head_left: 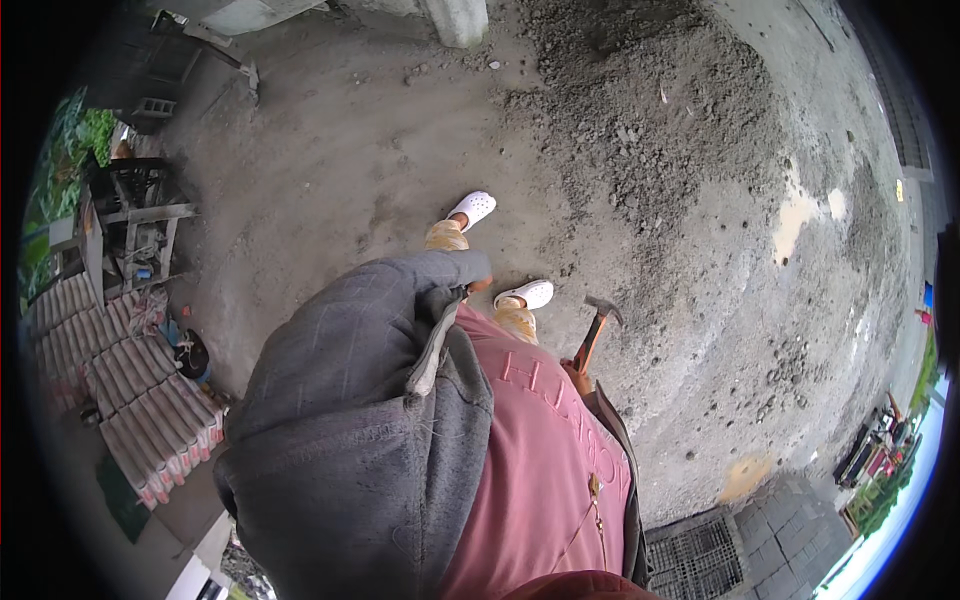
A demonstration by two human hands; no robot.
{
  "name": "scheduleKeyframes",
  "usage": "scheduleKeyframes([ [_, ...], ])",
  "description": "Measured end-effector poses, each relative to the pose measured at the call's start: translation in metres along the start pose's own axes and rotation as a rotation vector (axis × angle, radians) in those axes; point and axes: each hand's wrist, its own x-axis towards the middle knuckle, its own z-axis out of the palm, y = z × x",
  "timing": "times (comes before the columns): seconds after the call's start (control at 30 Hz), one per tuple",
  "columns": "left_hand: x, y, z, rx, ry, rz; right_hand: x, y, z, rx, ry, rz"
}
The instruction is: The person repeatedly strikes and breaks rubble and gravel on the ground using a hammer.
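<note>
A claw hammer (597, 325) with an orange handle and a dark head points down toward the ground beside my right leg. My right hand (577, 374) grips the handle's lower end, and only a small part of the hand shows past my pink shirt. My left arm is raised across my chest in a grey jacket sleeve. My left hand (481, 286) is almost wholly hidden inside the cuff, with just a sliver of skin showing, so I cannot see what it holds. My feet in white clogs (472, 208) stand on bare concrete.
A heap of grey gravel and dirt (640, 130) lies ahead to the right. Stacked ridged roof tiles (130, 390) and a wooden frame (140, 225) stand at the left. A dark drain grate (695, 555) sits at lower right, and a concrete pillar base (458, 20) at the top.
</note>
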Motion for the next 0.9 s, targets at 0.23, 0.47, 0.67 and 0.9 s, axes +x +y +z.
scheduleKeyframes([
  [0.23, -0.069, -0.010, 0.029, -0.247, 0.056, -0.038, -0.008, -0.077, 0.102, -0.633, -0.138, 0.021],
  [0.47, -0.106, -0.066, 0.036, -0.412, 0.082, 0.071, 0.019, -0.089, 0.139, -1.308, -0.160, -0.007],
  [0.67, -0.051, -0.107, 0.144, -0.253, 0.069, -0.104, 0.011, -0.091, 0.227, -0.884, -0.154, 0.047],
  [0.9, -0.122, -0.175, 0.089, -0.427, -0.106, 0.352, -0.017, -0.068, 0.238, -0.451, -0.034, 0.327],
])
